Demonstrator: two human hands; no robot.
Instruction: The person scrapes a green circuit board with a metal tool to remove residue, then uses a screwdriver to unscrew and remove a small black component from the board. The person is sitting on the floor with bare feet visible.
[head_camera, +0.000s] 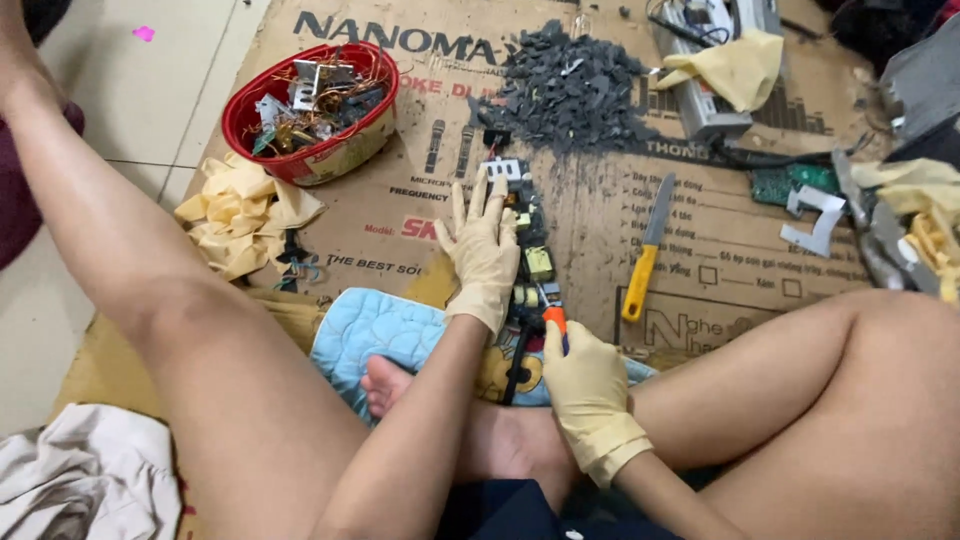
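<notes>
The left hand (482, 250) lay flat, fingers spread, pinning the board (527, 240); the right hand (585, 385) gripped a tool (553, 318) at its near end; parts remained mounted; the bowl (310, 160) beyond the left hand held stripped bits.

A flattened cardboard sheet (600, 215) is lying on the tiled floor (130, 90) and carrying the work. Taking the circuit board strip (528, 250) at its centre as landmark: grey fragment pile (568, 90) lying beyond it; red basket (312, 110) sitting far left; yellow-handled knife (648, 250) lying just right; blue quilted cushion (385, 330) resting nearer the person.
</notes>
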